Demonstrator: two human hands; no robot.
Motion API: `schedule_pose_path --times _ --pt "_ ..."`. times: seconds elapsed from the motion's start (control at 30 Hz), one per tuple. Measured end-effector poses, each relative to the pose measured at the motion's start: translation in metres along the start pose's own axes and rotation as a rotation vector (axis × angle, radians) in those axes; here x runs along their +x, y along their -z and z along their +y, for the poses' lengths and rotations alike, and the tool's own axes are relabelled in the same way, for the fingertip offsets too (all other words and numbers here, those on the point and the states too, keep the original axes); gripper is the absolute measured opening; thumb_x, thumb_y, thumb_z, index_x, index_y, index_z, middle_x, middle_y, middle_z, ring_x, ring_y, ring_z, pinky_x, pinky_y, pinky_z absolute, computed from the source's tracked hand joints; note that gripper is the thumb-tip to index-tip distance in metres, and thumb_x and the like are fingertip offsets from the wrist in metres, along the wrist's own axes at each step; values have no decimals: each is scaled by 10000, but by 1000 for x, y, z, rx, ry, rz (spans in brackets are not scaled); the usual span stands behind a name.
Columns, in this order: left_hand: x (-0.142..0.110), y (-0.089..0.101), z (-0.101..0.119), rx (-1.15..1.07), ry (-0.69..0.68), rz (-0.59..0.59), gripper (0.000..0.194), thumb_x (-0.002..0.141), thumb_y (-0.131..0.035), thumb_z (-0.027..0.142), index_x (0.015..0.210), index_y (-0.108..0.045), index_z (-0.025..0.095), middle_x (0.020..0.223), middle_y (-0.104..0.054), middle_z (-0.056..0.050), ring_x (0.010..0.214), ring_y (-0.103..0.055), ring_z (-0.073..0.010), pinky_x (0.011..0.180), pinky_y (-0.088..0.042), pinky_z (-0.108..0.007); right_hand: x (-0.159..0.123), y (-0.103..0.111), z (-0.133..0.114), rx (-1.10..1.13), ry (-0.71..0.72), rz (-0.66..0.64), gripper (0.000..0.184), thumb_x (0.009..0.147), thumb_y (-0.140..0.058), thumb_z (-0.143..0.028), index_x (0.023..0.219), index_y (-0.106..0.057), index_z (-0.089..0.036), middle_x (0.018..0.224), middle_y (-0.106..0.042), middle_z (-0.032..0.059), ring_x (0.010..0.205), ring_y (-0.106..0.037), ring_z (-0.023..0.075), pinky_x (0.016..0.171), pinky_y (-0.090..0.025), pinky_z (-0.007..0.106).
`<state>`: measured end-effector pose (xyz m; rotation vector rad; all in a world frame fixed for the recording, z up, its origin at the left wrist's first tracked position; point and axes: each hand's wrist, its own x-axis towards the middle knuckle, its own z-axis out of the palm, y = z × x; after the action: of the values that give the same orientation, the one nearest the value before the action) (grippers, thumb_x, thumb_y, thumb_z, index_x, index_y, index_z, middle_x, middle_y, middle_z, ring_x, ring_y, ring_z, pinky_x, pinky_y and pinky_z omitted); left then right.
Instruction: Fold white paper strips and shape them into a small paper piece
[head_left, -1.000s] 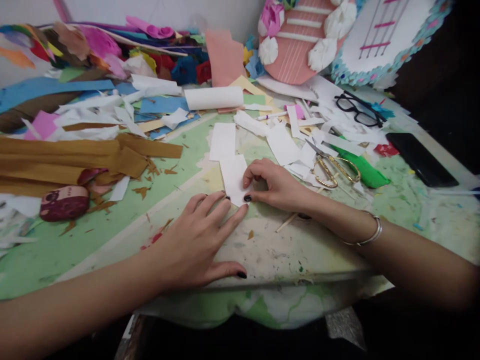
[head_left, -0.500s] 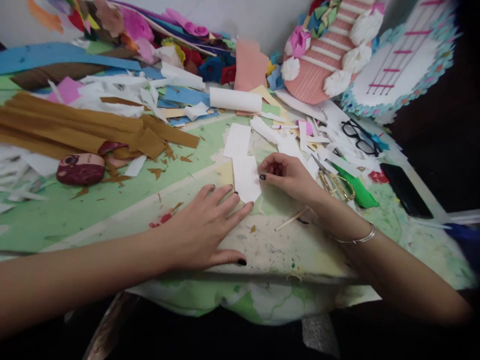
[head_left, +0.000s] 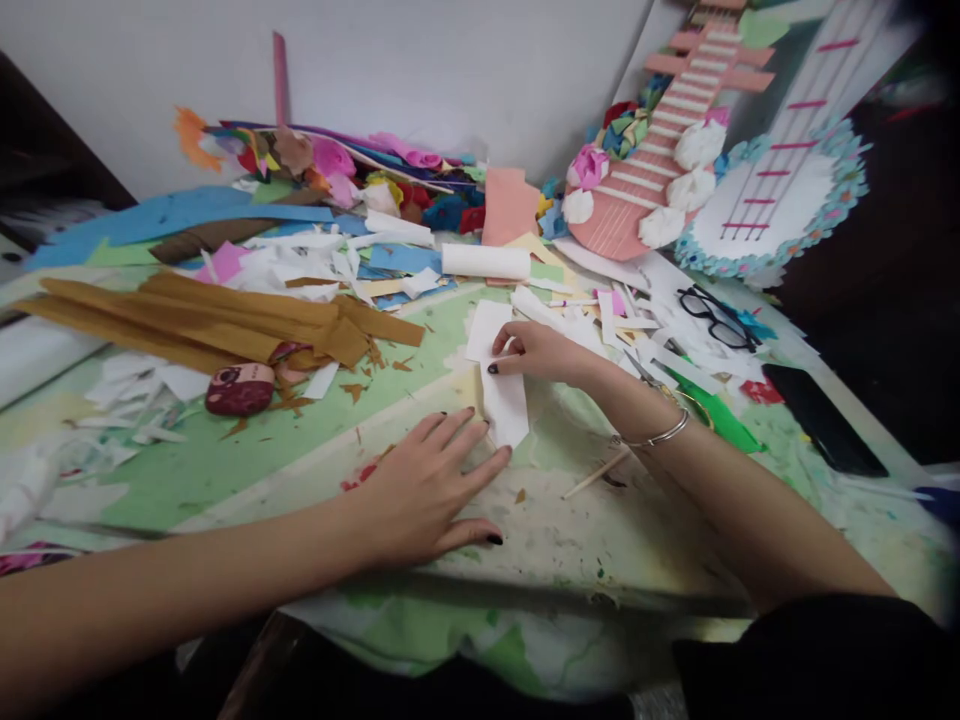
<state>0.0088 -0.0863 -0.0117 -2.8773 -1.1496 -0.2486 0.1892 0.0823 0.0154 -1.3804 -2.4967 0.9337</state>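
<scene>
On the table lies a small piece of white paper (head_left: 507, 408), its lower end cut to a point and its left edge slightly curled up. Fingers spread and palm down, my left hand (head_left: 424, 490) is flat on the table, fingertips at the paper's lower left edge. My right hand (head_left: 536, 352) is over the paper's upper part, thumb and fingers drawn together at its left edge; the exact contact is partly hidden. A second white paper piece (head_left: 484, 325) lies just beyond, partly covered by that hand. Below my right forearm is a thin wooden stick (head_left: 596, 474).
Gold-handled scissors (head_left: 645, 370) lie partly behind my right forearm, near glasses (head_left: 720, 318) and a black phone (head_left: 825, 418). Brown crepe paper (head_left: 225, 318) and a maroon case (head_left: 240, 389) are at left. A white roll (head_left: 485, 262) and a paper guitar (head_left: 637, 190) stand farther back.
My right hand has gone from the paper's right side across to its upper left edge. My left hand stays flat beside the paper. The camera view has tilted upward.
</scene>
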Motion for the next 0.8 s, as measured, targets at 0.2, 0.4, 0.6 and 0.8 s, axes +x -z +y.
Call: schedule_pose_path --times 0.2,0.4,0.6,0.8 --pt "3 4 -9 9 -104 112 421 914 -475 461 1188 -580 158 1211 -566 -186 1196 -487 -350 935 -448 -508 -1 0 -3 32 89 -44 234 762 -654 -275 968 -624 -168 725 -592 8 648 -513 125 608 -356 267" --pt "11 9 -23 41 -109 273 241 898 -525 318 916 -675 130 1131 -618 -171 1121 -546 -320 905 -495 -481 -1 -5 -11 98 188 -30 323 731 -584 -163 1051 -580 -206 653 -544 -39 595 -482 119 586 -353 263" --pt "20 28 -41 196 36 398 179 863 -558 238 867 -688 116 1124 -633 -173 1125 -540 -352 898 -484 -521 -14 2 0 598 79 384 202 709 -480 -155 872 -587 -208 597 -448 -47 518 -401 103 500 -310 246" --pt "47 18 -43 239 42 410 249 863 -556 302 904 -640 71 1066 -609 -188 1029 -528 -330 880 -466 -495 -51 -23 8 901 -70 511 256 654 -515 -161 867 -658 -154 741 -621 13 666 -549 126 646 -453 271"
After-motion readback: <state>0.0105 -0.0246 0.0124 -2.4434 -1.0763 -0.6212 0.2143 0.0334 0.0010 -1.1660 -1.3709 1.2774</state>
